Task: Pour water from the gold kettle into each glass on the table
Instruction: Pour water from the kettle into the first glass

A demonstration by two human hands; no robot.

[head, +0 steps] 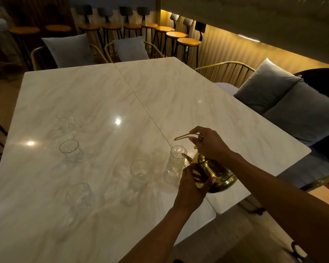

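The gold kettle is tilted to the left above the marble table, its spout tip at the rim of a clear glass. My right hand grips the kettle's thin looped handle from above. My left hand cups the kettle's belly from below. Several other clear glasses stand further left: one close by, one near the front, one in the middle left and a faint one behind it. Whether water is flowing cannot be made out.
Two marble tabletops meet at a seam running diagonally. Chairs with grey cushions line the right and far sides. Bar stools stand along the lit wall behind. The table's near right corner ends beside my arms.
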